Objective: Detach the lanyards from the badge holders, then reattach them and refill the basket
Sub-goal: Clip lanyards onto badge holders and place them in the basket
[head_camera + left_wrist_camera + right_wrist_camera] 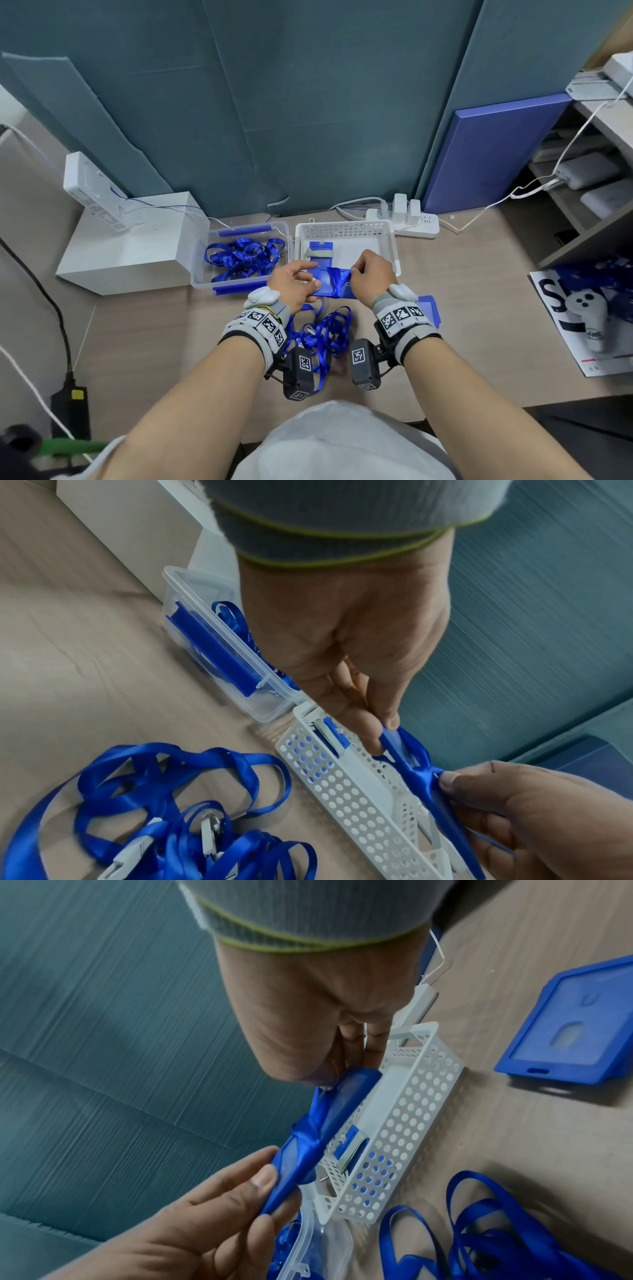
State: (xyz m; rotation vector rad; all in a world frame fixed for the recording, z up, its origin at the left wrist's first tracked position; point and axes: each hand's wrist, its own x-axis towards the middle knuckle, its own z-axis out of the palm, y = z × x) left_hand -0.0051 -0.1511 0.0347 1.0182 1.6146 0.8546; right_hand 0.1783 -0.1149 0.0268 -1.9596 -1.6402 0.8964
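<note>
Wrapping a ribbon round a badge holder, middle of the frame.

The left hand (294,281) and right hand (370,274) both pinch the badge holder (330,283) with its lanyard (336,281) wound round, over the basket (346,230). It looks ready to be put in next.

The right hand (371,274) covered one end of the blue badge holder (329,282), so where the lanyard ribbon (337,281) ended could not be told. The second badge holder (430,308) lay half hidden behind the right wrist. The tangled lanyards (164,804) ran off the left wrist view's lower edge.
</note>
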